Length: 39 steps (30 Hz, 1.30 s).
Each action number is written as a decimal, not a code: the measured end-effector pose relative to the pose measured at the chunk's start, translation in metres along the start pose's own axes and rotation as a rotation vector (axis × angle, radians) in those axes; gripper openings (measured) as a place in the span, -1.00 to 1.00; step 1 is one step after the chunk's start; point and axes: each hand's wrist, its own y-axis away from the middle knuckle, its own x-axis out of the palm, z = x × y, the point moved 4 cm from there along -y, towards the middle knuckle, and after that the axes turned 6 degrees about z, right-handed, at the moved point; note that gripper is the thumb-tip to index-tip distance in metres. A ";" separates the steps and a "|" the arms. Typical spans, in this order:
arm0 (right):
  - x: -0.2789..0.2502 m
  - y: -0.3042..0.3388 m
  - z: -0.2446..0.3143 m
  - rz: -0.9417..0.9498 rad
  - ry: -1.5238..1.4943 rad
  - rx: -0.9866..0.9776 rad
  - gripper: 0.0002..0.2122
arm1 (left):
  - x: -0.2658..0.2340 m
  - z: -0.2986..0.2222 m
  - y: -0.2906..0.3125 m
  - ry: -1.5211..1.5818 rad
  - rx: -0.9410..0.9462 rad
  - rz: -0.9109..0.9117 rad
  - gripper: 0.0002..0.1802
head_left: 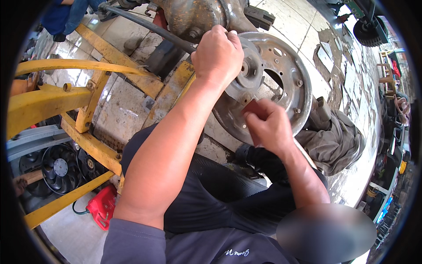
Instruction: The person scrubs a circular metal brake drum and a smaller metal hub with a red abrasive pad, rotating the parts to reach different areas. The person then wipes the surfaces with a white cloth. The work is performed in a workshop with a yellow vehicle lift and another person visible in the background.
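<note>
In front of me is a round, worn metal backing plate point(300, 66) with several holes and studs, and a grey hub point(252, 66) at its middle. My left hand point(217, 55) is closed at the hub's left edge, where the end of a long dark rod point(149, 27) meets it. What its fingers grip is hidden behind the knuckles. Just below the hub, my right hand point(271, 127) pinches a reddish-brown piece of sandpaper point(253, 118) against the plate's lower part. That hand is slightly blurred. A rusty axle housing point(193, 15) lies beyond the hub.
A yellow metal frame point(48, 105) stands at left, with a black fan point(60, 168) and a red plastic container point(102, 207) below. Grey cloth point(336, 141) lies right of the plate. Broken tiles point(327, 57) cover floor farther right. Another person's blue-clothed leg point(70, 20) shows at upper left.
</note>
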 end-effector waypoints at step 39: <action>-0.044 -0.009 -0.015 -0.260 0.003 -0.061 -0.61 | -0.032 0.015 -0.017 -0.299 -0.011 0.396 -0.51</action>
